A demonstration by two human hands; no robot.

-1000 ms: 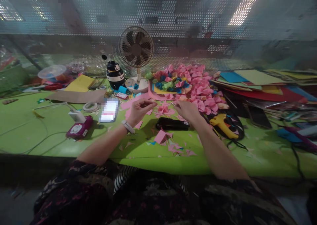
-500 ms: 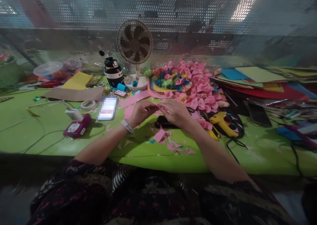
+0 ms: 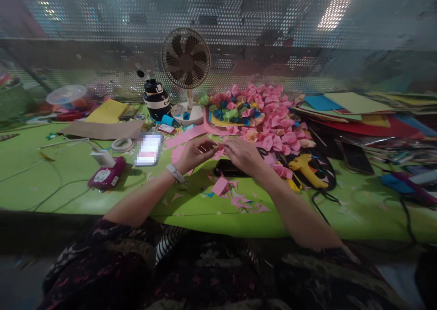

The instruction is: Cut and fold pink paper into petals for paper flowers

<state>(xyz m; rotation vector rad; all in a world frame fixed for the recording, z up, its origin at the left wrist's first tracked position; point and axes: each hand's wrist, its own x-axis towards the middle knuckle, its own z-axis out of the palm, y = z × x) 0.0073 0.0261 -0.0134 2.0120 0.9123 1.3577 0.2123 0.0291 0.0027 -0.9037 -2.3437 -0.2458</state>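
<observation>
My left hand point(image 3: 197, 154), with a pale watch point(image 3: 175, 174) at its wrist, is closed in a pinch. My right hand point(image 3: 241, 154) meets it fingertip to fingertip, its fingers closed as well. Between them shows a small piece of pink paper point(image 3: 221, 151), mostly hidden by the fingers. Just below my right hand lies a black case-like object point(image 3: 228, 168). A small stack of pink paper squares point(image 3: 221, 187) and scattered pink paper scraps point(image 3: 241, 204) are on the green table point(image 3: 205, 219) in front of my hands.
Folded pink paper flowers point(image 3: 273, 114) are heaped behind my right hand. To the right are a yellow glue gun point(image 3: 309, 171), a dark phone point(image 3: 357, 157) and coloured paper sheets point(image 3: 355, 103). A fan point(image 3: 186, 62), bottle point(image 3: 156, 99), lit phone point(image 3: 148, 149) and purple power adapter point(image 3: 107, 173) stand left.
My fingers have shifted slightly around the pink paper, the right fingertips lifting and straightening a little. Everything else stays in place.
</observation>
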